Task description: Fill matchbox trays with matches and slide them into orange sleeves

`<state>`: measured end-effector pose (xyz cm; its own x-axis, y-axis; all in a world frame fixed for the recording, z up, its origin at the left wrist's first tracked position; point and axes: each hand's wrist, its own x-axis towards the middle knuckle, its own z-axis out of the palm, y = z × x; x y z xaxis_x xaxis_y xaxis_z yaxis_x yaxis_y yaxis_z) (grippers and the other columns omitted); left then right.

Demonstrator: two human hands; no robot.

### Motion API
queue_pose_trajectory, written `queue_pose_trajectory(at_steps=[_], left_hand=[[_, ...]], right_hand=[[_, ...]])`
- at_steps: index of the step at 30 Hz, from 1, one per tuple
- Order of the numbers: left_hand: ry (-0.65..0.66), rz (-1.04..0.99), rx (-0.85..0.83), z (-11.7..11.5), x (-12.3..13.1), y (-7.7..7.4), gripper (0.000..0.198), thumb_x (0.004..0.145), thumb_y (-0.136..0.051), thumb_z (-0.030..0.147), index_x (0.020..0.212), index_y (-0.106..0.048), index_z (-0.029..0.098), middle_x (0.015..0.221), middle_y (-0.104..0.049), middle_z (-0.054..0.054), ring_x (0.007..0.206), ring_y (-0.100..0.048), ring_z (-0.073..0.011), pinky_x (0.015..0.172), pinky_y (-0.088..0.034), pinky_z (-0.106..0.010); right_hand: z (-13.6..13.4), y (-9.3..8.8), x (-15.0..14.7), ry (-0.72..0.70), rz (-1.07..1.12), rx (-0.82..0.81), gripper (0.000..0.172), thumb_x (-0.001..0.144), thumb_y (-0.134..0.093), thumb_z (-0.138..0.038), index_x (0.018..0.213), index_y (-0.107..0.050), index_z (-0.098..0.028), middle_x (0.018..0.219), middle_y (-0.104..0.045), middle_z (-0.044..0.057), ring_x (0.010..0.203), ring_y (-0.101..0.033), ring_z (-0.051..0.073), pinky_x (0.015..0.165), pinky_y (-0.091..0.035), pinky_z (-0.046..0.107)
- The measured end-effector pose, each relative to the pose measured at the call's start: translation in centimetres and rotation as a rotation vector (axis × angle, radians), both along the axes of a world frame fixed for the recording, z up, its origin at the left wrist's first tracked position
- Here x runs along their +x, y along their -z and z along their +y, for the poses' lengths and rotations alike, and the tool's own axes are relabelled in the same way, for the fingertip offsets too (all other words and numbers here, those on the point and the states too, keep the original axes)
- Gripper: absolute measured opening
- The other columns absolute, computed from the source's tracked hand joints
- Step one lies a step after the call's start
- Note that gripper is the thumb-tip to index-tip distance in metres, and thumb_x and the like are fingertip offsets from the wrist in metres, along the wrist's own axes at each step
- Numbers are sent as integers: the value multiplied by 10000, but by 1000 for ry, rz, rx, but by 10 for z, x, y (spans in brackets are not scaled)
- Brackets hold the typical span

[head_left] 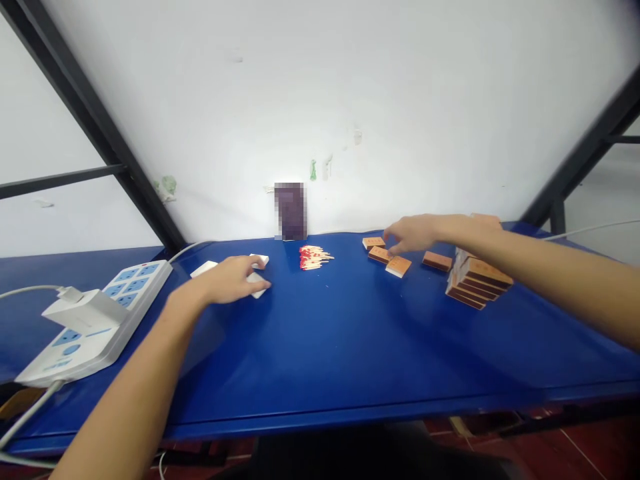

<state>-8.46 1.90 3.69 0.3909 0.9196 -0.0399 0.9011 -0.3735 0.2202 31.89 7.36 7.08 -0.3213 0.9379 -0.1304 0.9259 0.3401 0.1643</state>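
Observation:
My left hand [231, 279] is over the left part of the blue table, its thumb and index finger apart. Under and beside these fingers lie small white pieces like matchbox trays [257, 279]; whether the thumb presses on one I cannot tell. Another white piece [203, 269] shows behind the wrist. On the right, my right hand [413, 233] reaches down at several orange matchboxes [399, 267], thumb and index finger parted, the thumb close to or touching them. Between the hands lies a pile of red-tipped matches [313, 257].
More matchboxes stand stacked [477, 283] under my right forearm, with a single matchbox [437, 261] beside them. A white power strip [107, 320] with a plugged-in adapter and cables lies at the left. A dark, blurred-out rectangle [291, 212] leans against the white wall.

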Motion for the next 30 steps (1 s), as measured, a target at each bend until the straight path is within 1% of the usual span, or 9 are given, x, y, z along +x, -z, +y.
queue_pose_trajectory(at_steps=[1, 3, 6, 9, 11, 15, 19, 24, 30], left_hand=[[60, -37, 84, -4, 13, 5, 533, 817, -558, 617, 1145, -634, 204, 1050, -672, -98, 943, -647, -281, 824, -475, -359], [172, -98, 137, -14, 44, 16, 523, 890, -492, 605, 1206, -605, 203, 1157, -599, -117, 963, -635, -265, 873, -478, -383], [240, -100, 154, -30, 87, 32, 466, 969, -379, 558, 1173, -617, 214, 1191, -539, -117, 863, -645, -231, 831, -499, -392], [211, -67, 198, -40, 108, 41, 453, 989, -339, 541, 1149, -611, 217, 1155, -550, -111, 802, -648, -226, 761, -501, -380], [175, -88, 236, -40, 109, 43, 450, 1001, -311, 535, 1118, -609, 219, 1145, -573, -106, 830, -649, -234, 748, -494, -368], [75, -196, 320, -26, 92, 41, 392, 1028, -283, 448, 1108, -593, 221, 1042, -654, -83, 924, -644, -239, 773, -473, -342], [-66, -147, 299, -9, 72, 44, 326, 994, -366, 316, 1261, -527, 222, 829, -681, -40, 763, -643, -230, 697, -450, -330], [-8, -102, 279, -3, 65, 53, 343, 952, -424, 263, 1272, -546, 242, 817, -682, -26, 740, -635, -218, 661, -414, -310], [35, -204, 276, -1, 65, 56, 282, 933, -459, 250, 1175, -604, 234, 709, -642, 15, 648, -587, -173, 596, -348, -270]], right_hand=[[-7, 0, -12, -6, -51, -91, 392, 822, -646, -486, 1096, -719, -213, 1013, -721, 116, 793, -662, 239, 668, -448, 336], [-21, 5, -33, -32, -121, -124, 406, 863, -587, -483, 1130, -690, -196, 1032, -704, 129, 851, -665, 271, 675, -449, 345], [-37, 22, -62, -186, 3, 48, 387, 913, -512, -405, 1210, -635, -191, 1186, -633, 143, 933, -660, 263, 728, -451, 336], [-45, 44, -87, -345, 151, 128, 351, 944, -463, -330, 1228, -611, -187, 1296, -552, 145, 934, -644, 225, 742, -436, 313], [-46, 55, -101, -387, 262, 144, 318, 959, -436, -304, 1200, -611, -192, 1258, -565, 128, 890, -635, 201, 698, -419, 296], [-35, 73, -119, -423, 406, 181, 286, 951, -459, -239, 1186, -610, -174, 1117, -635, 113, 940, -616, 210, 755, -409, 296], [-23, 89, -121, -436, 519, 198, 235, 925, -486, -183, 1071, -668, -163, 1016, -682, 90, 907, -617, 194, 770, -408, 283], [-22, 99, -119, -375, 561, 227, 288, 903, -511, -186, 1125, -694, -188, 1052, -706, 85, 920, -639, 207, 778, -423, 288], [-23, 98, -120, -368, 551, 202, 291, 903, -491, -186, 1095, -708, -213, 1097, -727, 68, 970, -656, 217, 778, -423, 291]])
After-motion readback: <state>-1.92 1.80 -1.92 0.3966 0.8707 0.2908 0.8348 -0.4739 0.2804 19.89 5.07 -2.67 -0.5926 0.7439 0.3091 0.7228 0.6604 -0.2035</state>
